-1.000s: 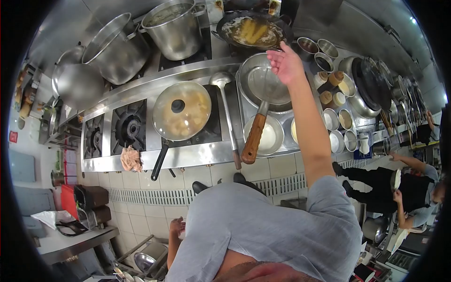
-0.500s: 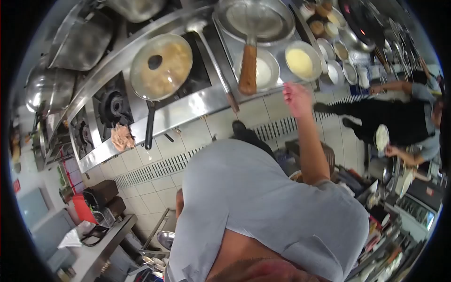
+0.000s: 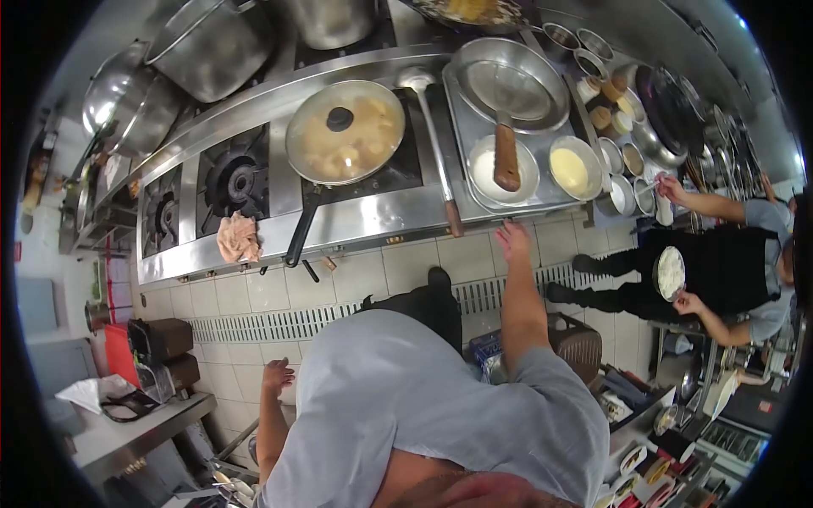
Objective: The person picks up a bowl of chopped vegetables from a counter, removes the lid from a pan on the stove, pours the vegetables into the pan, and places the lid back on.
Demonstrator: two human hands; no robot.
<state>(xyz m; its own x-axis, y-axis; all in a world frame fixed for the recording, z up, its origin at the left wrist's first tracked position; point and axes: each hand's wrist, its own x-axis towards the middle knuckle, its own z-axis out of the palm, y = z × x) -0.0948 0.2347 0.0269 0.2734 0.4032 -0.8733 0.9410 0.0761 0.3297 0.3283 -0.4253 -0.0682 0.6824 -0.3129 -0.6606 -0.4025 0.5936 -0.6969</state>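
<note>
My right hand (image 3: 514, 242) is empty, its fingers apart, just off the stove's front edge below a white bowl (image 3: 503, 172) and a bowl of yellow liquid (image 3: 569, 172). Low on the left, my left hand (image 3: 278, 375) hangs over the floor beside my body, open and holding nothing. On the stove (image 3: 364, 213) sits a pan with a glass lid (image 3: 345, 135), pale food showing through it. A ladle (image 3: 436, 140) lies right of the pan. Across the white bowl extends the wooden handle (image 3: 506, 158) of a metal pan (image 3: 511, 80).
A crumpled cloth (image 3: 239, 238) lies on the stove edge beside a bare burner (image 3: 237, 178). At the right, a co-worker (image 3: 720, 262) holds a bowl of white food (image 3: 670, 273) and a utensil near small containers. Behind me stands a brown crate (image 3: 576, 345); a counter (image 3: 144, 436) is at left.
The view has shifted, showing more of the stove. My left hand has come into view, and my right hand has lowered from beside the bowls. The co-worker's far hand has reached toward the small containers.
</note>
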